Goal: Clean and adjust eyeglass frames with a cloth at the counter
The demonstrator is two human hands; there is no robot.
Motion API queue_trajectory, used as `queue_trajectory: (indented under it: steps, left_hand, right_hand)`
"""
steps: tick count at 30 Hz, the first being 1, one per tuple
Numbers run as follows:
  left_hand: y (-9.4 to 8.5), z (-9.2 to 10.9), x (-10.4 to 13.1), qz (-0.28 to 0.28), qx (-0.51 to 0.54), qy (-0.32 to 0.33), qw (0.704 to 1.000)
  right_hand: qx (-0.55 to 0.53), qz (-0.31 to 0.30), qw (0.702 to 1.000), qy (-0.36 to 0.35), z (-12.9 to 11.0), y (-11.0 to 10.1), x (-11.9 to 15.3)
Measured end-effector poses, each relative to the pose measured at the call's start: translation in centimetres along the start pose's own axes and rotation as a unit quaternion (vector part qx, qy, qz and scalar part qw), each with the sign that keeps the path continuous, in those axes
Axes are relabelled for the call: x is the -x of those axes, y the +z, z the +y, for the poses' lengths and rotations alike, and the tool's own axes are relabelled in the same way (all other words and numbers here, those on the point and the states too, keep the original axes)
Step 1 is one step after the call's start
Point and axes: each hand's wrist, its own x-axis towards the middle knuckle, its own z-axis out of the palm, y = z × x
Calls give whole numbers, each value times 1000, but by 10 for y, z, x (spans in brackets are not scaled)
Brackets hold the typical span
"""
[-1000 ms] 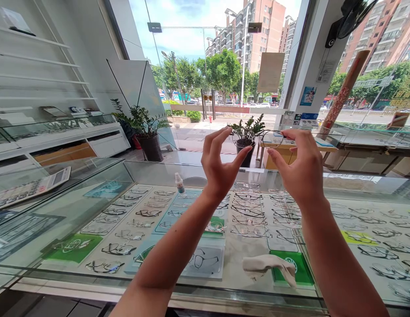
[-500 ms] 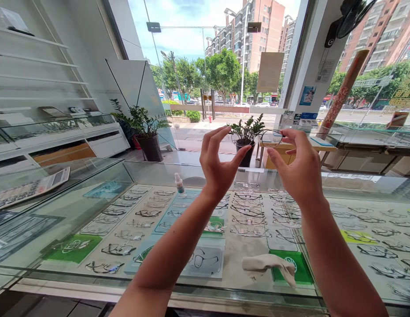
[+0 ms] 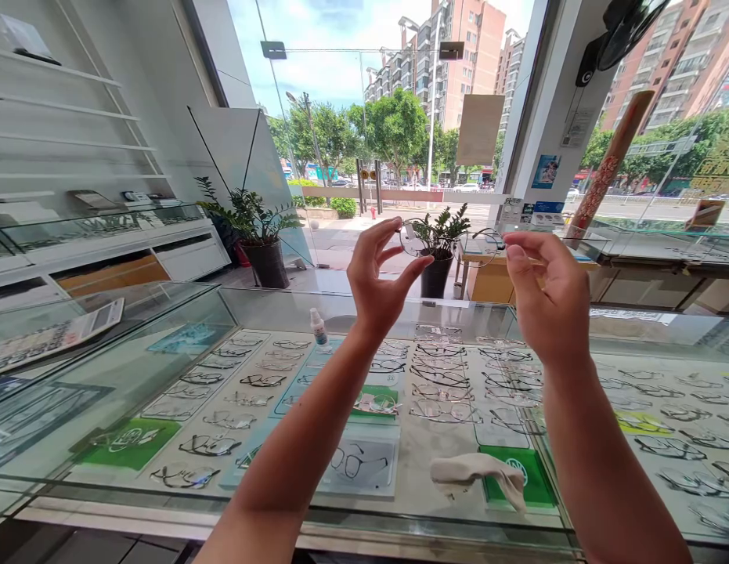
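Note:
A pair of thin-rimmed eyeglasses is held up above the counter, between my two hands. My left hand has its fingertips at the left end of the frame, with the thumb spread below near the lens. At the other end, my right hand pinches the dark corner of the frame between thumb and fingers. The clear lenses are hard to make out against the bright window. Below, on the glass display case, lie a crumpled pale cloth and, farther back, a small spray bottle.
Rows of eyeglass frames show through the glass top. A large calculator rests at the left. Beyond the case stand potted plants, a glass door and a low wooden cabinet. A dark fan hangs upper right.
My right hand has moved right, and its thumb has closed up to the fingers at the frame's corner. My left hand has shifted slightly left. The left lens shows more clearly.

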Motion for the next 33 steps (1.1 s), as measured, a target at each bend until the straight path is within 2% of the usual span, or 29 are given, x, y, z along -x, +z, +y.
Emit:
queue_trajectory:
  steps: [4,12,33]
  left_hand:
    - [0,3,-1,2,-11,5,1000]
    - [1,12,-1,-6,-13,-42,999]
    - [0,12,-3,-24,-6,-36,999]
  right_hand:
    - [2,1,1000,3,-3,-1,0]
    - [23,3,1000,20,-1,-2,-1]
    - [-82,-11,994,66,5,0,-2]
